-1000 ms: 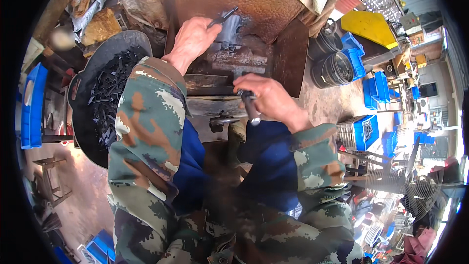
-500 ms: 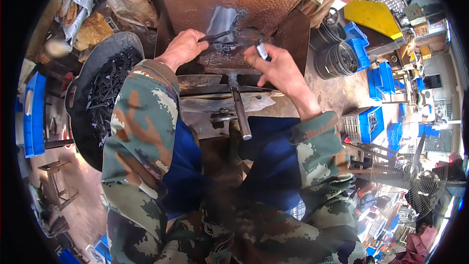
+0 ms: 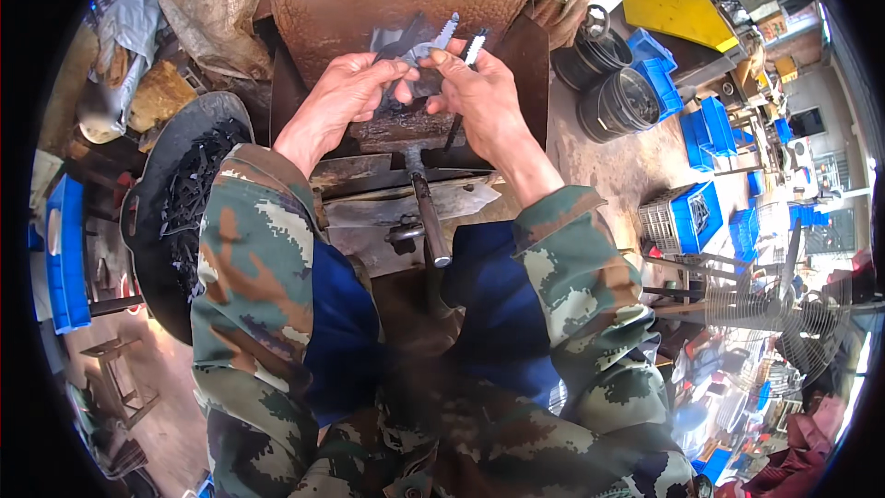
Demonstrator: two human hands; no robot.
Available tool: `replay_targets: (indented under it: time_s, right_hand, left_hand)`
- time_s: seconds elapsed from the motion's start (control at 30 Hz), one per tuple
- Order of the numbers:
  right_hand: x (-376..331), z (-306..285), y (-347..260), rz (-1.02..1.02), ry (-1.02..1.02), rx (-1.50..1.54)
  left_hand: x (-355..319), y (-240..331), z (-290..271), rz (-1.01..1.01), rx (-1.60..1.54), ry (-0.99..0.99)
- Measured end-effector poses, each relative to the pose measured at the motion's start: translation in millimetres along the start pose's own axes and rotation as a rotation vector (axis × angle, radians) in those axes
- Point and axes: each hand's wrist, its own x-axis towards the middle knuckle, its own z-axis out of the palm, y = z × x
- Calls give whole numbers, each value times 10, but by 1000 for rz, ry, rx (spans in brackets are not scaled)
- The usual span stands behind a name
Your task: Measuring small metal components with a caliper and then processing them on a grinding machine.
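Left hand: pinched on a dark piece, upper centre. Right hand: near it, pinched on a toothed piece, a black-and-white rod tucked in. Pieces: apparently metal, light, stiff; best held by plain edges. Beneath: rusty ledge. Left: pan, dark strips. Upper right: bucket, yellow board. Lower right: fan.

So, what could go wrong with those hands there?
Left hand and right hand have fingers close together at a metal piece; they might get pinched. The right hand also holds a stick, which could slip. The bar ends near the blue cloth, which might snag on it.
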Motion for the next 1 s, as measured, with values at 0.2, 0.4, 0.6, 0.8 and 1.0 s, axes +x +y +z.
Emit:
replay_targets:
  time_s: [0.2,0.4,0.6,0.8,1.0]
  right_hand:
    - [31,-12,24,-34,82,-20]
    - [0,-32,18,-53,98,-75]
    - [-48,-63,2,-43,96,-142]
    - [-96,-208,-154,-53,108,41]
    - [-138,-258,-188,-20,135,54]
  left_hand:
    - [52,-56,11,57,-67,56]
    - [240,-348,-422,-17,16,156]
    - [328,-534,-530,-59,390,184]
    - [405,-684,-575,32,649,6]
    - [378,-671,-584,26,654,-36]
